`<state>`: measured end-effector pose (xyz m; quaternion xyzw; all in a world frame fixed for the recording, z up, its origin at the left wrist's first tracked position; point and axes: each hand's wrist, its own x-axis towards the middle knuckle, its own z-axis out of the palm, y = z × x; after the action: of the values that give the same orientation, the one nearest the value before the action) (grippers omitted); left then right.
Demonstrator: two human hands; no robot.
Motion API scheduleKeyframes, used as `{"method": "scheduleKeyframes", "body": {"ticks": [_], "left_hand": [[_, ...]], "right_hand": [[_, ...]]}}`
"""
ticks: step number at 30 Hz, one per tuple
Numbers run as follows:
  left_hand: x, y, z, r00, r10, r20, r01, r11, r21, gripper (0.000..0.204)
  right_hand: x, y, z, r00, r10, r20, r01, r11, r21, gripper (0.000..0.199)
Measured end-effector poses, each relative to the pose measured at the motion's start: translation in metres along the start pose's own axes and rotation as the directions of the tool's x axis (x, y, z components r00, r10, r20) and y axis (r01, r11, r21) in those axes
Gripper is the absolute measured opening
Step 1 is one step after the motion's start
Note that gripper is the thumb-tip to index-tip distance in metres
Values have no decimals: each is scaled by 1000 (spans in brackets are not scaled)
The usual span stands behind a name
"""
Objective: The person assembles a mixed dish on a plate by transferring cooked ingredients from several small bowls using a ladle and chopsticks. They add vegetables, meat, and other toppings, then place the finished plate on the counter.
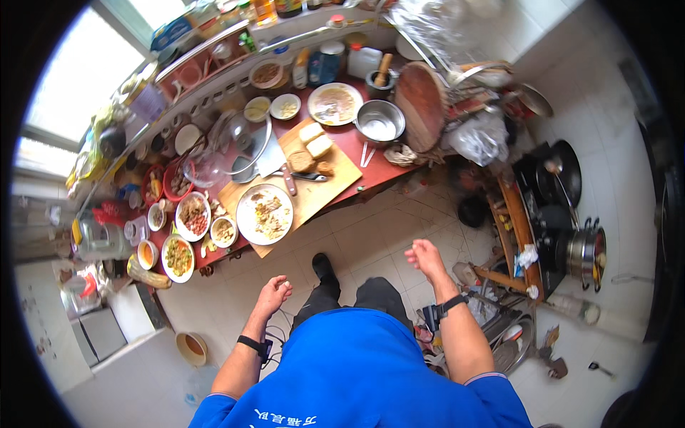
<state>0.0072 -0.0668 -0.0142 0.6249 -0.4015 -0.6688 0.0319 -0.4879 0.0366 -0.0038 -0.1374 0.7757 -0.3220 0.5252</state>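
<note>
Behind left hand [273, 294], half-hidden small white bit [286, 284]

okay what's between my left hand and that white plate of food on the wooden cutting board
In the head view, only bare tiled floor lies between the left hand and the white plate on the wooden cutting board, plus the red counter's edge.

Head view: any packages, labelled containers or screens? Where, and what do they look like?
White plastic jug: back of the red counter, squarish, red cap.
Blue box: window ledge, flat, blue and white.
Bottles: top shelf, upright, amber and dark.
Screens: none visible.
Neither hand holds anything.
</note>
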Motion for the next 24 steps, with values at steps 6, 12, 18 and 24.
{"method": "scheduleKeyframes", "body": {"ticks": [6,12,18,24], "left_hand": [[-2,3,-2,990,-75,-120,54,985,-163,51],[-21,3,18,926,-236,-295,123,926,-356,51],[-8,19,50,892,-298,-339,99,862,-497,49],[58,87,48,904,73,-422,-150,977,-151,48]], "right_hand": [[82,-143,100,970,-155,186,183,972,-145,30],[152,-195,201,886,-140,442,385,752,-535,40],[159,-209,259,656,-453,604,737,210,-643,40],[161,-206,285,576,-483,660,743,-26,-668,33]]}}
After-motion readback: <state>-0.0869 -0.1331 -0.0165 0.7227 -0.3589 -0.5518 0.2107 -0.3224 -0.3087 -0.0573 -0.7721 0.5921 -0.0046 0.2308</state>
